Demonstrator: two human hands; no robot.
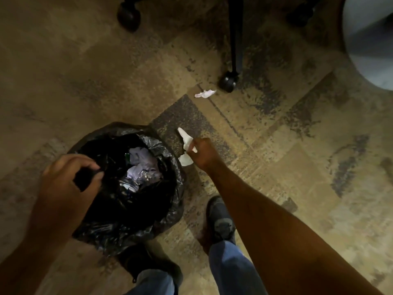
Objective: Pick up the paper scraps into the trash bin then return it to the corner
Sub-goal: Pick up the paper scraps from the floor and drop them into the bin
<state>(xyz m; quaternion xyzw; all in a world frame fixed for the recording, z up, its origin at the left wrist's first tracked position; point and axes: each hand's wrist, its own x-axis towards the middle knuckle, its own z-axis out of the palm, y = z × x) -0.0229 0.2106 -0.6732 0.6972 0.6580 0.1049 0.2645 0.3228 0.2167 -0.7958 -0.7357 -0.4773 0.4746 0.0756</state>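
Observation:
A round trash bin (136, 220) lined with a black plastic bag stands on the carpet at lower left, with crumpled paper (142, 165) inside. My left hand (68, 177) grips the bag's rim on the bin's left side. My right hand (204, 154) is closed around white paper scraps (186, 143) just right of the bin's rim, low over the floor. Another white paper scrap (205, 93) lies on the carpet farther away, near a chair caster.
Black chair casters (228, 81) (128, 15) and a chair leg (235, 35) stand at the top. A pale round object (370, 39) fills the top right corner. My two shoes (221, 220) (144, 265) stand on the patterned carpet beside the bin.

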